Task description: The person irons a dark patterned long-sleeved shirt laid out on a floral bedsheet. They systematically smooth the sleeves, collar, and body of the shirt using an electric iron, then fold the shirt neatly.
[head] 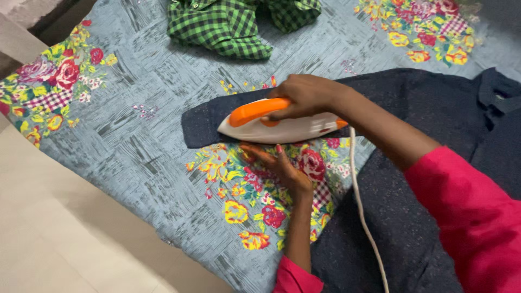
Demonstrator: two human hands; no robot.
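Note:
My right hand (306, 95) is shut on the orange handle of a white clothes iron (282, 130). The iron rests on the sleeve (203, 122) of a dark blue shirt (434, 108) spread over a grey-blue floral bedsheet (135, 141). Just below the iron, my left hand (277, 165) lies flat on the sheet with fingers stretched out, its fingertips at the sleeve's lower edge. The iron's white cord (358, 195) trails down over the shirt body. Both my arms wear pink sleeves.
A crumpled green checked shirt (222, 24) lies at the top of the sheet. The sheet's edge runs diagonally at the left, with pale tiled floor (54, 233) beyond it.

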